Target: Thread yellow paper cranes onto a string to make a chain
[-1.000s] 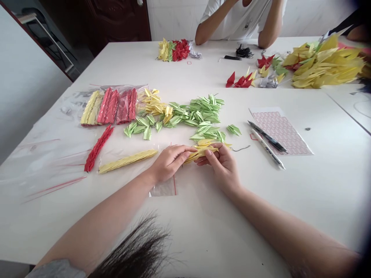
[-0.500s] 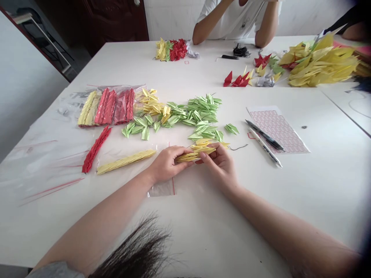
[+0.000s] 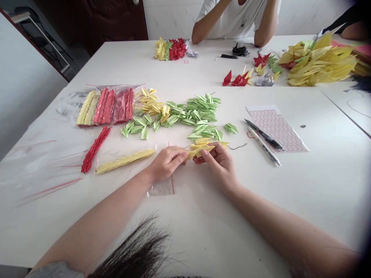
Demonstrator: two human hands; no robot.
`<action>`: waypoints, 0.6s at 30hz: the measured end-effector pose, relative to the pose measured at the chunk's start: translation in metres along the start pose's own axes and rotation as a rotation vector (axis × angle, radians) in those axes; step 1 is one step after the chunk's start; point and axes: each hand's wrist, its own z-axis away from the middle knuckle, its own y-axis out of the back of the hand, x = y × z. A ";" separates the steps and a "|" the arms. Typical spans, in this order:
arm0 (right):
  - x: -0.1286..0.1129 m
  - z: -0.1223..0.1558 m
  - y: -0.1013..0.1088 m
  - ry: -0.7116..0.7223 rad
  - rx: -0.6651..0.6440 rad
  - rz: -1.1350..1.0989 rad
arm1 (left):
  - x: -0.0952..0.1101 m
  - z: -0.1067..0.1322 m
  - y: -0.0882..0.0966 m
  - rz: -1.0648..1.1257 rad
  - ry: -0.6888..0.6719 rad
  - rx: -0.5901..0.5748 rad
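Observation:
Between both hands is a small bundle of folded yellow paper pieces (image 3: 199, 151). My left hand (image 3: 169, 162) grips its left end, thumb on top. My right hand (image 3: 220, 164) pinches the right end between thumb and fingers; some fingertips are hidden. More yellow pieces and a dark string (image 3: 239, 146) lie just behind the fingers. A pile of folded green paper pieces (image 3: 204, 110) spreads beyond the hands. Left of my left hand, a long yellow paper strand (image 3: 126, 161) rests on a clear plastic bag (image 3: 160, 188), which runs partly beneath the hand.
Bagged yellow and red strands (image 3: 106, 106) and a loose red strand (image 3: 95, 150) lie left. Right are two pens (image 3: 264, 135) on and beside a label sheet (image 3: 278, 125). A large yellow paper heap (image 3: 320, 63) stands far right. Across the table sits a person (image 3: 239, 19).
My left thumb and fingers have closed further over the yellow bundle, so less of its left end shows. My right hand stays almost in place. The whole view has shifted slightly.

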 end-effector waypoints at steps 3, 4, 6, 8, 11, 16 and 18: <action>0.000 0.000 0.000 0.025 0.013 0.021 | 0.001 0.001 0.001 0.018 -0.032 0.020; 0.000 0.000 0.000 0.033 0.018 0.024 | 0.001 0.001 0.001 0.016 -0.040 0.015; 0.000 0.000 0.000 0.039 0.038 0.033 | 0.001 0.000 0.001 -0.010 -0.037 0.001; 0.000 0.000 0.000 0.041 0.054 0.047 | 0.000 0.000 0.000 -0.035 -0.008 0.003; 0.000 0.000 0.000 0.057 0.048 0.074 | -0.002 0.001 -0.003 0.017 0.054 0.035; 0.000 0.002 0.001 0.073 0.063 0.078 | -0.008 0.002 -0.005 0.147 0.153 0.025; 0.000 0.002 0.002 0.093 0.084 0.071 | -0.009 0.002 -0.005 0.175 0.148 0.018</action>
